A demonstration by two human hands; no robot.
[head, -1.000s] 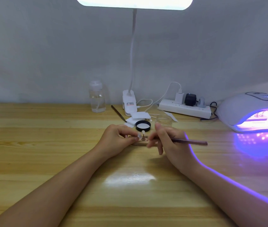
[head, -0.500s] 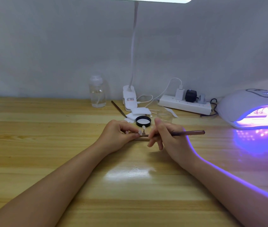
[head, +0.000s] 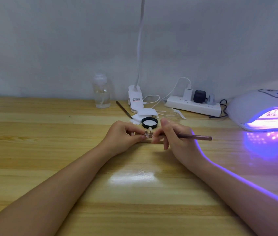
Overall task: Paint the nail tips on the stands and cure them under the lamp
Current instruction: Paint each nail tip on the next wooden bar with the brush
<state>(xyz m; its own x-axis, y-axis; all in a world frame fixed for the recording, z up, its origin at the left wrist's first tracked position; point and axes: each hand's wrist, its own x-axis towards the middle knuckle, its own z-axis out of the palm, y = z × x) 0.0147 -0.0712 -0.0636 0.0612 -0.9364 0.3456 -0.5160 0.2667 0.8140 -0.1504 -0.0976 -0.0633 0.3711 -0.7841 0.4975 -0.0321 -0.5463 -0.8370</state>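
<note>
A small wooden base [head: 149,141] lies on the table between my hands, with two nail tips on little stands [head: 148,133] rising from it. My left hand [head: 123,136] pinches the left stand with thumb and fingertips. My right hand [head: 175,135] grips a thin brown brush [head: 196,137] like a pen, its handle pointing right and its tip hidden at the nail tips. The white curing lamp [head: 254,106] sits at the far right, lit violet inside, with more stands in its opening.
A black lid holding white gel [head: 149,123] and white pads [head: 143,114] lie just behind the base. Farther back stand a clear bottle [head: 101,93], a second brush [head: 123,109], a clip desk lamp [head: 135,98] and a power strip [head: 193,105].
The view tilted down, so the desk lamp's head left the frame. My hands stay at the base; the brush handle shifted slightly.
</note>
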